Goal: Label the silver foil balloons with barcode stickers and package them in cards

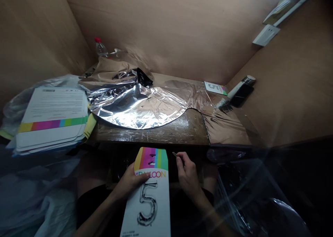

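My left hand (134, 181) grips the left edge of a white balloon packet (160, 202), its thumb lying across the front. The packet shows a silver 5 and has a rainbow-striped top with a hang hole. Just right of the packet, my right hand (187, 173) pinches a small, thin, pale item (174, 154) between thumb and fingertips; its kind is too small to tell. A large silver foil balloon (145, 105) lies flat and crumpled across the wooden table (161, 134), beyond both hands.
A stack of printed balloon cards (52, 108) sits at the left on plastic bags. Another 5 card (215, 88) lies at the back right near a white tube-shaped item (240, 88) and a black object (241, 95). A red-capped bottle (101, 48) stands at the back left. Wooden walls enclose the table.
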### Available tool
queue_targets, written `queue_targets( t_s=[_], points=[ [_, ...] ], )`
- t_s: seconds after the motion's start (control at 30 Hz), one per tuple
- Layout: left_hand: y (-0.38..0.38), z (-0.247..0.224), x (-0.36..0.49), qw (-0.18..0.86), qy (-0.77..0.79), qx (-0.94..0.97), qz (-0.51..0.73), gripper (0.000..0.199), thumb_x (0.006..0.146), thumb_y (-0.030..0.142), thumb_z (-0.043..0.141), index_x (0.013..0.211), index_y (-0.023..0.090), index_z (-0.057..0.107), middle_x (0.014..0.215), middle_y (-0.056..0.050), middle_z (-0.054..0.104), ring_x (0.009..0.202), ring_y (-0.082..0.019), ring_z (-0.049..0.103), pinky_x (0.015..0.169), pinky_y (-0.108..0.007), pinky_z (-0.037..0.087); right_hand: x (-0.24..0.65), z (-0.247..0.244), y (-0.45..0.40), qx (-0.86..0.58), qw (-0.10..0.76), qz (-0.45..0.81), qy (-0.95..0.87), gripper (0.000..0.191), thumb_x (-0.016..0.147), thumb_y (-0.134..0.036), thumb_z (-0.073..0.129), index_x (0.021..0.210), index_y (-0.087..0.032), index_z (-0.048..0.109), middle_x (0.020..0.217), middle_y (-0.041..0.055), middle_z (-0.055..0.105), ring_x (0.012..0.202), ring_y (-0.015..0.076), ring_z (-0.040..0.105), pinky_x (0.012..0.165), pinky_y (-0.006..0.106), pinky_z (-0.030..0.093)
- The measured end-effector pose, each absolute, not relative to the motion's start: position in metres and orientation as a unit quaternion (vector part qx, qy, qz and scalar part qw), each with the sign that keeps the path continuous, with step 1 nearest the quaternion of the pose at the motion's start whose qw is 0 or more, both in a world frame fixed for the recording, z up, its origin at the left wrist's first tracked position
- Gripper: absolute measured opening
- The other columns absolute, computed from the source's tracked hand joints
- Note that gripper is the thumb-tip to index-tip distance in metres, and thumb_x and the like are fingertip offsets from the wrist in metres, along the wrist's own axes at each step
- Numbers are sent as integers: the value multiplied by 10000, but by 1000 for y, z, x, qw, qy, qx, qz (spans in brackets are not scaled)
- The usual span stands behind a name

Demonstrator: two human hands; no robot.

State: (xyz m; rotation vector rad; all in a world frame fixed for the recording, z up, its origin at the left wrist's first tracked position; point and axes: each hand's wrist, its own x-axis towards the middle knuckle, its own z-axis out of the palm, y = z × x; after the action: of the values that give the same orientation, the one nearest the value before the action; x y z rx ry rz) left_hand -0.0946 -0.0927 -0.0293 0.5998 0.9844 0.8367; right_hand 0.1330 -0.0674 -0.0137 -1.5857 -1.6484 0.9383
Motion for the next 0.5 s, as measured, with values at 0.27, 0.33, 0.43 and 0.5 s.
queue_targets(
  t_s=[0.27,0.33,0.43,0.5],
  points=[
    [-91,-24,-89,869,349,97,338,724,723,675,741,1146,90,694,1006,-214,762,970,-398,733,865,-487,575,106,-46,-108,-463,403,755,-230,644,704,-579,846,1122,-143,623,902,96,755,717,251,717,719,396,569],
    [-85,-29,-91,892,333,52,301,695,727,688,716,1062,78,719,892,-203,767,919,-404,741,852,-507,576,105,-48,-109,-461,395,763,-224,625,679,-540,879,1088,-131,640,881,95,761,712,248,722,713,386,568],
    [-80,-36,-92,878,376,45,292,480,706,536,790,913,106,737,768,-159,761,790,-361,749,760,-467,595,112,-53,-108,-476,377,752,-258,568,702,-513,874,1057,-120,669,873,93,763,714,240,721,693,363,557],
    [-79,-37,-91,868,401,51,288,363,688,439,819,833,116,735,751,-151,759,746,-334,745,721,-431,597,117,-55,-107,-489,368,739,-282,549,714,-508,865,1054,-114,688,868,91,763,715,235,716,682,348,547]
  ],
)
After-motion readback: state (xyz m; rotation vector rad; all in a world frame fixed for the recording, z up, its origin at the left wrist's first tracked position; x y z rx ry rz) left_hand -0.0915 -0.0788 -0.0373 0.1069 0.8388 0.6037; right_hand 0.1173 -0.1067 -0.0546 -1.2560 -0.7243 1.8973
